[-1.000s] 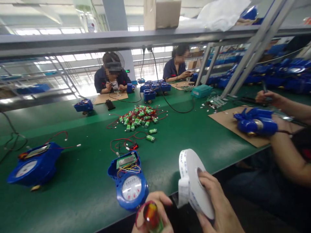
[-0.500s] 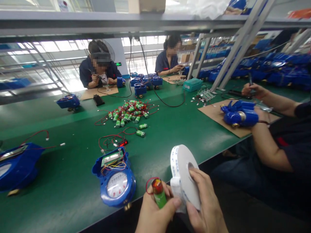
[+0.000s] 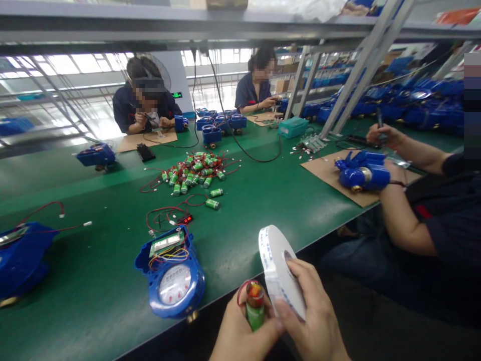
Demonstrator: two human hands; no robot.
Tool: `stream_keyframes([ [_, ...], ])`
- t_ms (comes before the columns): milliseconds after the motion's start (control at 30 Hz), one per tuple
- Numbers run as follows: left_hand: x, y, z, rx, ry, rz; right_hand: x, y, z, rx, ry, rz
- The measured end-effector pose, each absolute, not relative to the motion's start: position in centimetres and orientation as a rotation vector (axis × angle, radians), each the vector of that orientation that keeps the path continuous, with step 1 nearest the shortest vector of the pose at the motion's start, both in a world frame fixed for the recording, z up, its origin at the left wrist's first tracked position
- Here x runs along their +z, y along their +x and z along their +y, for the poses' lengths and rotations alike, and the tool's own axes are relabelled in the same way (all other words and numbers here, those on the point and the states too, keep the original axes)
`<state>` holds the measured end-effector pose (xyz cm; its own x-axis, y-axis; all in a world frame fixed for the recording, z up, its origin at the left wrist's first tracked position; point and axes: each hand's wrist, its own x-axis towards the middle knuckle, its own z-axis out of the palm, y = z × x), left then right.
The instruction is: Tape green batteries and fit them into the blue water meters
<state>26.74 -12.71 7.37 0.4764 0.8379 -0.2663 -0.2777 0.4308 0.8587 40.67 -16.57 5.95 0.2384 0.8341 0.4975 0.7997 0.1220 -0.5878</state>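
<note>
My left hand (image 3: 240, 328) is closed around a green battery (image 3: 256, 317) standing nearly upright, its top end amber-red with a red wire looping from it. In my right hand (image 3: 317, 313) is a large white roll of tape (image 3: 278, 258) with blue print on its liner, fingers at the core and thumb on the rim. The roll's lower edge is beside the battery, and both thumbs come close together there. On the bench to the left lies an open blue water meter (image 3: 176, 286) with a circuit board and coloured wires.
A heap of green batteries (image 3: 191, 175) with red leads lies mid-bench, near a small red digital display (image 3: 187, 219). Another blue meter (image 3: 26, 260) is at far left. At right, a co-worker's arm (image 3: 398, 215) reaches over a cardboard sheet (image 3: 319, 173). A shelf (image 3: 150, 27) spans overhead.
My right thumb has moved left along the tape's rim, near my left thumb. The loose tape flap seen before is now mostly hidden. The battery and roll are closer together. The view has shifted slightly.
</note>
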Motion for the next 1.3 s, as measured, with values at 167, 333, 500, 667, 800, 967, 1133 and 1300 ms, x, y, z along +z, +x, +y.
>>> stream_keyframes([
  [167, 7.4, 25.0, -12.2, 0.696, 0.581, 0.614, 6.7, 41.6, -16.8, 0.07, -1.672, -1.568],
  [333, 8.0, 24.2, -11.6, 0.759, 0.524, 0.678, 7.4, 42.7, -17.2, -0.006, -1.703, -1.693],
  [500, 8.1, 24.5, -11.5, 0.773, 0.536, 0.701, 8.6, 42.8, -17.7, -0.114, -1.656, -1.842],
  [667, 7.4, 24.9, -11.4, 0.869, 0.483, 0.763, 9.7, 42.4, -17.8, -0.163, -1.659, -1.917],
  [800, 6.8, 24.7, -11.3, 0.901, 0.532, 0.822, 10.4, 42.2, -17.6, -0.16, -1.663, -1.981],
  [967, 6.6, 24.2, -11.1, 0.898, 0.592, 0.867, 11.4, 42.0, -17.1, -0.143, -1.691, -2.061],
  [1133, 6.7, 24.0, -10.9, 0.905, 0.694, 0.882, 11.9, 41.7, -16.9, -0.156, -1.693, -2.079],
  [1300, 6.9, 23.8, -10.7, 0.908, 0.821, 0.851, 12.2, 41.5, -16.8, -0.121, -1.727, -2.086],
])
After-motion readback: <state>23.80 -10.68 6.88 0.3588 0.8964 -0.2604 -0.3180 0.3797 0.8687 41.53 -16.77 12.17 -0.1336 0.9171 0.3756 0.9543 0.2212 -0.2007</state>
